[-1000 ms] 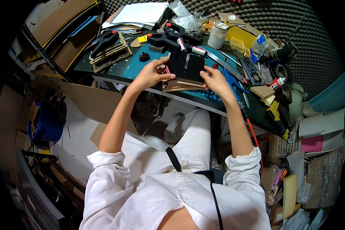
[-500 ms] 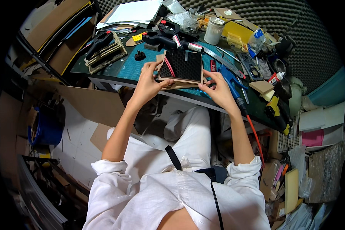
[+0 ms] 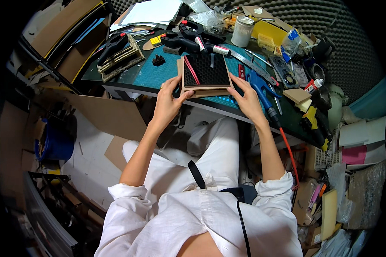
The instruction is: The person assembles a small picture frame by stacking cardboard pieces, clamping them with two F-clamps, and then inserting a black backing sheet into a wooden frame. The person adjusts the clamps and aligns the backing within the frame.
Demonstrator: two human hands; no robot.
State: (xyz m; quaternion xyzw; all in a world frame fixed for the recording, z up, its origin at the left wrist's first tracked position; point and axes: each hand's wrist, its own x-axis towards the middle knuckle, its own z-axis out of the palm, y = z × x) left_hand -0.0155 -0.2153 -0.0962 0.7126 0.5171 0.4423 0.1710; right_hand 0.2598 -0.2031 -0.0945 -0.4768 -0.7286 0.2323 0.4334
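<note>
Between my hands, at the near edge of the table, is a shallow brown box lined with black bumpy foam. A thin pink strip lies on the left part of the foam. My left hand grips the box's near left corner, thumb on the front edge and fingers along the left side. My right hand holds the near right corner with thumb and fingers. Beneath the box more brown board edges show; whether they are joined to it I cannot tell.
Black spring clamps and a metal ruler lie just behind the box. To the right are a blue glue gun with an orange cord, and tape rolls. A slatted wooden piece stands at left on the cutting mat.
My left hand has slid down the box's left side to its near corner. The brown piece at that side now sits flatter against the box. My right hand still holds its corner.
</note>
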